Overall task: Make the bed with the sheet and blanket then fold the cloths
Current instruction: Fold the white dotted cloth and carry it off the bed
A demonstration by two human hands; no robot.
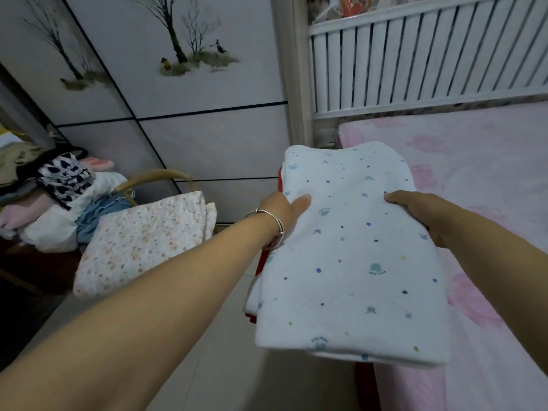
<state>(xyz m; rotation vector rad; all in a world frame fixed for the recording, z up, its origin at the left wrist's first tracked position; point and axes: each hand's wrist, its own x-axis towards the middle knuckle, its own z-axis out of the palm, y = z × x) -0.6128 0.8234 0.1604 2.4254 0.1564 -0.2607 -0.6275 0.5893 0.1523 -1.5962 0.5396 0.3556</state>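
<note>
A folded white blanket (pixel 353 256) with small blue and green prints is held up between both hands, over the left edge of the bed. My left hand (pixel 284 212) grips its left side, thumb on top; a silver bangle sits on that wrist. My right hand (pixel 415 209) grips its right side. Something red (pixel 262 262) shows under the blanket's left edge; what it is I cannot tell. The bed (pixel 489 173) on the right carries a pink sheet with a pale flower pattern.
A chair at the left holds a floral folded quilt (pixel 142 241) and a pile of clothes (pixel 59 203). A white slatted headboard (pixel 430 60) stands behind the bed. Wardrobe doors with a tree picture (pixel 178 84) fill the back. Pale floor tiles lie below.
</note>
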